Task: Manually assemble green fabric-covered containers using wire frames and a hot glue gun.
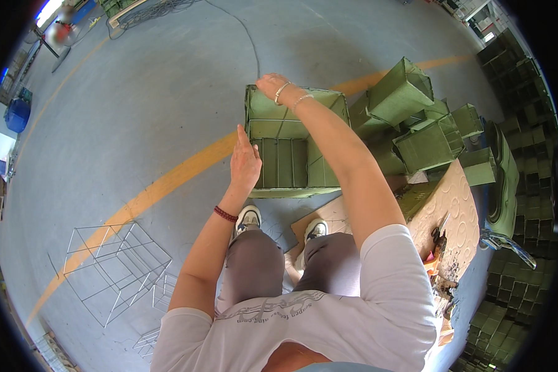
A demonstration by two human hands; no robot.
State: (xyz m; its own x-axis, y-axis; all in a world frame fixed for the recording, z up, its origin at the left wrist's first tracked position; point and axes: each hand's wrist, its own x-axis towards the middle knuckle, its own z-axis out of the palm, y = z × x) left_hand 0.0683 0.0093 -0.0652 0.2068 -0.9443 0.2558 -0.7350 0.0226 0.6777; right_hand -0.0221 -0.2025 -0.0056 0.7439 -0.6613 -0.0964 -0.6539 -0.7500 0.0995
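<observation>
An open-topped green box, with a metal wire frame showing inside it, stands on the floor in front of my feet. My left hand lies along the outside of its left wall with the fingers stretched out straight. At the far left corner, my right hand has its fingers closed over the rim of the box. The fingertips there are partly hidden, and my right forearm crosses over the right part of the box.
Bare wire frames lie on the floor to the left. Several green boxes are heaped at the right, beside a cardboard sheet with tools on it. Large stacks of green boxes stand at the far right. A black cable runs across the floor.
</observation>
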